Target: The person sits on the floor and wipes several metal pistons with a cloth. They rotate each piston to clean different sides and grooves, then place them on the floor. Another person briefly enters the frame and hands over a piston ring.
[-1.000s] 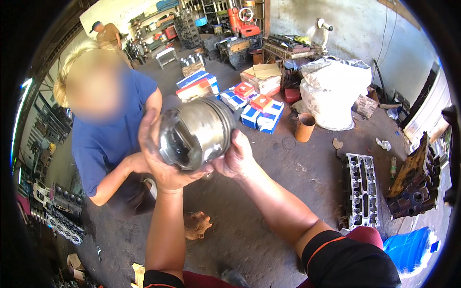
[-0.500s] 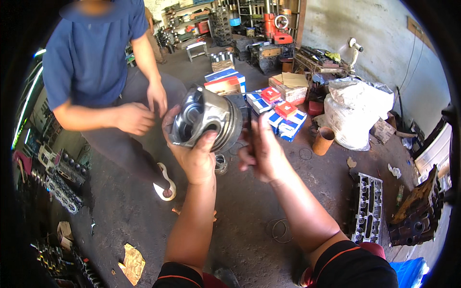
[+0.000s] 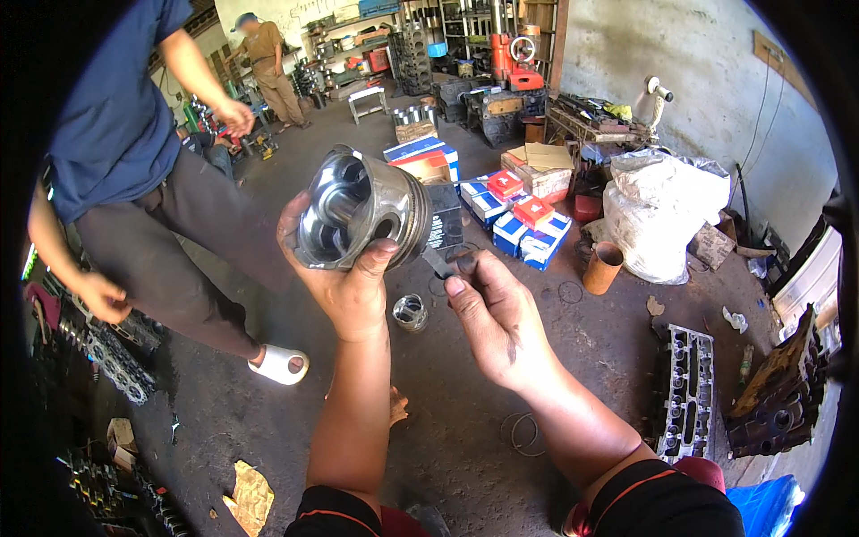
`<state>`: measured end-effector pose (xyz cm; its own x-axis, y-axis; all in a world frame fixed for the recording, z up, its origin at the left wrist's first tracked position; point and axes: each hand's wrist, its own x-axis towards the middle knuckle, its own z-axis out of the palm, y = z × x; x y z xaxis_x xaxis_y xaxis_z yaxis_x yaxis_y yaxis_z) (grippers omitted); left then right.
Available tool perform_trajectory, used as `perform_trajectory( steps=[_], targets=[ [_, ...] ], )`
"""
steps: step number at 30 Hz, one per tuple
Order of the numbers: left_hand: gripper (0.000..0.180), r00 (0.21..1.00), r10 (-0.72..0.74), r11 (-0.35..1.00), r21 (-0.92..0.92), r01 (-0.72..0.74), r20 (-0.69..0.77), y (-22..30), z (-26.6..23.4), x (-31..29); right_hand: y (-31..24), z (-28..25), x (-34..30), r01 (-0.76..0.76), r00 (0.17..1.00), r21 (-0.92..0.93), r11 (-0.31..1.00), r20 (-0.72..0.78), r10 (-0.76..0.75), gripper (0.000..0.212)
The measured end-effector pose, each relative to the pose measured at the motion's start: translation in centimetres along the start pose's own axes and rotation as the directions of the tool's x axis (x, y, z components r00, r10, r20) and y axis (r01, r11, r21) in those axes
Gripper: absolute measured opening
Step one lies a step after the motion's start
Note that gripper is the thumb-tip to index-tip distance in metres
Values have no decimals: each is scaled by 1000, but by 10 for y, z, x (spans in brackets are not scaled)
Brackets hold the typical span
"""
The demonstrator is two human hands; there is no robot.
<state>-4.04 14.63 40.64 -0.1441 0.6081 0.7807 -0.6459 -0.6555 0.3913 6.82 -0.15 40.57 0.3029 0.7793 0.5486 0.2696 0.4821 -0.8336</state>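
Observation:
My left hand (image 3: 347, 302) grips a large shiny engine piston (image 3: 365, 210) from below, tilted, its hollow underside toward the left and its ring grooves toward the right. The thumb presses near the pin hole. Close by on the right, my right hand (image 3: 501, 327) is closed, pinching a thin flat metal blade (image 3: 437, 262) between thumb and fingers. The blade's tip reaches to the grooved end of the piston; whether it sits in a groove I cannot tell. Another piston (image 3: 411, 313) stands on the floor beyond my wrists.
A co-worker in a blue shirt (image 3: 112, 116) is at the left. Blue and red boxes (image 3: 532, 234), a rusty cylinder sleeve (image 3: 603, 267) and a white sack (image 3: 658, 215) stand ahead. A cylinder head (image 3: 687, 389) lies at the right, with loose rings (image 3: 521, 432) on the floor.
My right hand, earlier blurred beside the piston, now holds the blade against its grooved end. The piston has shifted slightly left. The co-worker has moved left and away, uncovering another person behind.

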Motion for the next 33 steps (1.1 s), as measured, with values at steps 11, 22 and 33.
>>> perform_trajectory(
  steps=[11, 22, 33],
  targets=[
    [77, 992, -58, 996, -77, 49, -116, 7, -6, 1, -10, 18, 0, -110, 987, 109, 988, 128, 96, 18],
    [65, 995, 45, 993, 113, -34, -94, 12, -5, 1, -12, 24, 10, 75, 997, -52, 996, 14, -74, 9],
    [93, 946, 321, 874, 368, -317, 51, 13, -24, 10, -3, 34, 10, 55, 999, -15, 998, 2, -55, 9]
  ],
)
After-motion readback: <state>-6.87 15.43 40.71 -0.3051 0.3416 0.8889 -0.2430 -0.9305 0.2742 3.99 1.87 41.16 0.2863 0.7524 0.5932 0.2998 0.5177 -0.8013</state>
